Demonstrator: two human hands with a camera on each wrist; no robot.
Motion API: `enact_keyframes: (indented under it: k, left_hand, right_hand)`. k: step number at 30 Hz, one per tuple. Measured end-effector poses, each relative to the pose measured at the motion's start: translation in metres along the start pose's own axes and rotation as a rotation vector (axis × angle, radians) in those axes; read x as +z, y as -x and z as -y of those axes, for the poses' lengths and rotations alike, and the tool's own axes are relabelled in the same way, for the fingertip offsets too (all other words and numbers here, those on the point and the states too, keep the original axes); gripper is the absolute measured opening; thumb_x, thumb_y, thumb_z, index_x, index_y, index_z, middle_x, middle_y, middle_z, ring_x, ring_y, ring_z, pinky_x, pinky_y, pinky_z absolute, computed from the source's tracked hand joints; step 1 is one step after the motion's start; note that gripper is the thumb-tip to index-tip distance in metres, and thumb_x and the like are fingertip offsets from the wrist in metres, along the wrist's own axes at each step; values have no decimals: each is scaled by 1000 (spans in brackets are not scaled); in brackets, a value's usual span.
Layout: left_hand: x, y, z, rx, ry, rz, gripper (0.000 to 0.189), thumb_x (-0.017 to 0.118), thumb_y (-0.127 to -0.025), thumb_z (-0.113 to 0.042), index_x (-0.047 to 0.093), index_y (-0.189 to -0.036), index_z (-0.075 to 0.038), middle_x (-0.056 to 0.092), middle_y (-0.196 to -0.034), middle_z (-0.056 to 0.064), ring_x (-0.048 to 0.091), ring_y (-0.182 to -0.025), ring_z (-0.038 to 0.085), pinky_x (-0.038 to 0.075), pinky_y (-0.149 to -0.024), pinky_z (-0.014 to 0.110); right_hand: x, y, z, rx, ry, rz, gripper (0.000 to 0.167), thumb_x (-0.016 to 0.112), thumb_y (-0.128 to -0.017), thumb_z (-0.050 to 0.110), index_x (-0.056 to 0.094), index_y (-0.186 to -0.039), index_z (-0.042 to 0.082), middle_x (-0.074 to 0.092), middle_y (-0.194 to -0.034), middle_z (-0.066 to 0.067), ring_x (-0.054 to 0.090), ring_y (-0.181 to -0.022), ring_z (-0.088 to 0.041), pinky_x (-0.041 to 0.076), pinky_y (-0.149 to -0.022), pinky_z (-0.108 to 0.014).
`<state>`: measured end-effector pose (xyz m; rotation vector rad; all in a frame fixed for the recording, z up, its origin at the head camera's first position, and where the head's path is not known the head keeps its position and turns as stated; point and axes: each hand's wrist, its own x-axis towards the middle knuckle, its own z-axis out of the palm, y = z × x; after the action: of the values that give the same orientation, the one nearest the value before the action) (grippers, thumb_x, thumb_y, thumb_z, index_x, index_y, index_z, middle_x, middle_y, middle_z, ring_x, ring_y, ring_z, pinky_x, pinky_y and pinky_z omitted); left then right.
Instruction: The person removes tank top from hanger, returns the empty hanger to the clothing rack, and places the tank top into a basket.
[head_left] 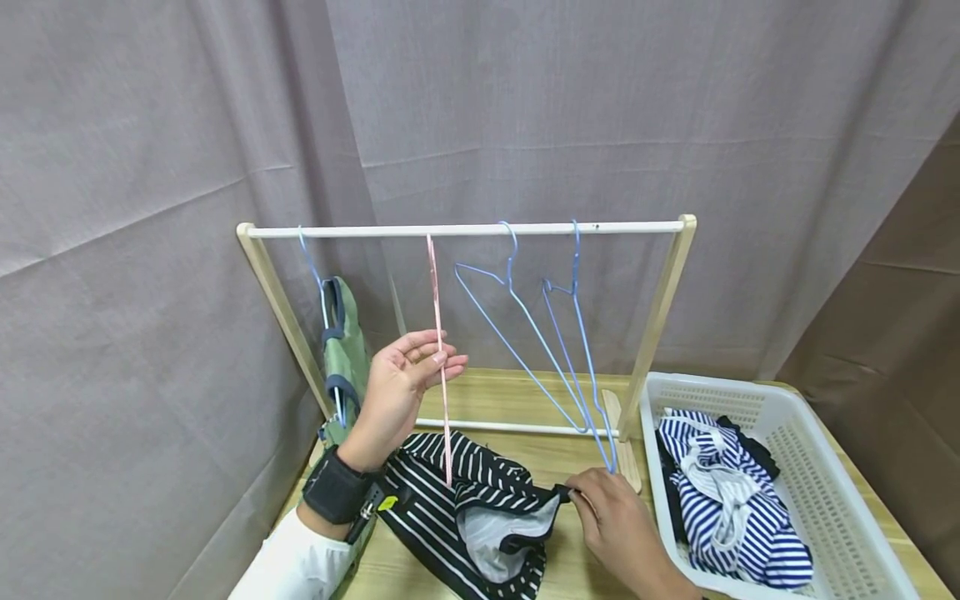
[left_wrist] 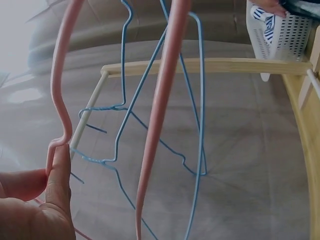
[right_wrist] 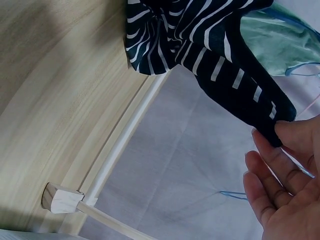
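Observation:
My left hand (head_left: 408, 375) pinches a pink hanger (head_left: 440, 333), seen edge-on below the rack's top bar. In the left wrist view the thumb and a finger (left_wrist: 60, 180) meet at a bend of the pink hanger (left_wrist: 162, 100). A black and white striped garment (head_left: 427, 517) lies bunched on the table under it, its pale lining showing. With thumb and fingertips my right hand (head_left: 618, 521) pinches one corner of this striped garment (right_wrist: 220, 70), drawing it out to the right. The pink hanger's lower end overlaps the garment in the head view.
Two blue hangers (head_left: 517, 292) hang from the white bar (head_left: 375, 232) of a small wooden rack. A green garment (head_left: 345, 342) hangs on another blue hanger at the left. A white basket (head_left: 832, 467) on the right holds blue and white striped clothing (head_left: 757, 533) and dark cloth.

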<state>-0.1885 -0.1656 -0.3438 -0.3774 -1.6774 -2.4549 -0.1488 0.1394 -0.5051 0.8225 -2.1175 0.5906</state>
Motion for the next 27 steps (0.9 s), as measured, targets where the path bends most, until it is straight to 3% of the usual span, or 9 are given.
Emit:
enact_keyframes:
  k: [6,15,27]
  left_hand:
    - [6,-18,-6,24,5,-8,25,55,-103,11,56,-128,9,77,-95,2,82,-93,16,66,-90,30]
    - [7,-35,-2,20,19,-42,23,57,-103,11,59,-125,9,76,-94,7,82,-90,16,67,-89,29]
    - [0,-42,3,-45,1,-82,32,56,-104,9,54,-136,13,77,-94,3,82,-93,14,65,-92,26]
  right_hand:
    - [0,0,0,-7,0,-6,19,78,-81,1,75,-97,11,72,-89,5,66,-85,-15,52,-81,-30]
    - [1,1,-1,-34,-15,-24,20,76,-80,2,74,-97,11,71,-89,6,66,-85,-16,54,-81,-32]
    - [1,4,0,-19,-12,-8,21,77,-79,2,74,-98,12,71,-90,6,66,-86,-15,55,-82,-32]
